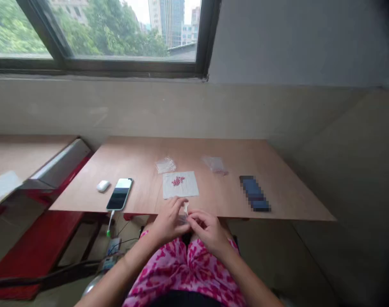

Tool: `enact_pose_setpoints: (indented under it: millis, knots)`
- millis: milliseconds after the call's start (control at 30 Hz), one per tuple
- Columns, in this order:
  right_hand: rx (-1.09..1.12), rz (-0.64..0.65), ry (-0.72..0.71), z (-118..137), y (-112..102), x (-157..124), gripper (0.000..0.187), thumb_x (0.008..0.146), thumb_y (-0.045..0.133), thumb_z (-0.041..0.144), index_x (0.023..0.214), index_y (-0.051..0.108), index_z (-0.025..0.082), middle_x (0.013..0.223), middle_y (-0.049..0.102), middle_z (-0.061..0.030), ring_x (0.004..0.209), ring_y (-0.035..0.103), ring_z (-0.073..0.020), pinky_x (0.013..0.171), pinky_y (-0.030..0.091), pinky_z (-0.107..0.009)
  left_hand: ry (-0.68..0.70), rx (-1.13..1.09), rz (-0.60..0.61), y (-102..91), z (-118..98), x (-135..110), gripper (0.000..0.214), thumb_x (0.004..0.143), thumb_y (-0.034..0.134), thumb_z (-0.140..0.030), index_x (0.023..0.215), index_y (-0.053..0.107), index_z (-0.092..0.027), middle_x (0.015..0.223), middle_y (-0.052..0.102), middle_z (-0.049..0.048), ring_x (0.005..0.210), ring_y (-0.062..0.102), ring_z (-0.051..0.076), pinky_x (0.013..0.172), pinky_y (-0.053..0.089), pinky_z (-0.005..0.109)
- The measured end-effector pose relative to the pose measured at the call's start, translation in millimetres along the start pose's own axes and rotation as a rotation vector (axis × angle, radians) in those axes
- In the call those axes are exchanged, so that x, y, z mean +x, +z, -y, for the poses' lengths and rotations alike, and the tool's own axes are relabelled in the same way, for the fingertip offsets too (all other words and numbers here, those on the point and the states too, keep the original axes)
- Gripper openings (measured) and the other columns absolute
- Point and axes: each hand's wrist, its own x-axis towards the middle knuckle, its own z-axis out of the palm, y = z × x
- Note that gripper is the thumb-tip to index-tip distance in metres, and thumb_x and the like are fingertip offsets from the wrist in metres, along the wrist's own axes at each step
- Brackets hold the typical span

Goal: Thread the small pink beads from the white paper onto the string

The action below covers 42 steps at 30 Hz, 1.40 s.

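Observation:
My left hand (pixel 169 224) and my right hand (pixel 209 230) meet over my lap at the near edge of the wooden table (pixel 213 200). Together their fingers pinch a small clear-and-white item (pixel 185 209), perhaps a little plastic bag; I cannot make out exactly what it is. Just beyond my hands a white paper square (pixel 181 187) lies on the table with a small heap of red beads (pixel 178 181) on it.
A smartphone (pixel 120 194) on a charging cable and a white earbud case (pixel 103 186) lie at the left. Two clear plastic bags (pixel 165 165) (pixel 215 164) lie farther back. A dark blurred object (pixel 254 193) rests at the right. A wall and window stand behind; a red bench (pixel 37 238) is at left.

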Motion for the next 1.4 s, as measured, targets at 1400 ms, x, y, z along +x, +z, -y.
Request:
enact_pose_setpoints:
  millis: [1400]
  knots:
    - [-0.759, 0.231, 0.079, -46.5, 47.4, 163.2, 0.028, 0.101, 0.058, 0.032, 0.127, 0.068, 0.025, 0.111, 0.077, -0.0062, 0.099, 0.071, -0.0218, 0.084, 0.049, -0.028, -0.309, 0.131, -0.088, -35.8, 113.9, 43.2, 0.015, 0.083, 0.06, -0.014, 0.097, 0.06, -0.02, 0.084, 0.066, 0.0032, 0.076, 0.064, 0.021, 0.069, 0.046, 0.03]
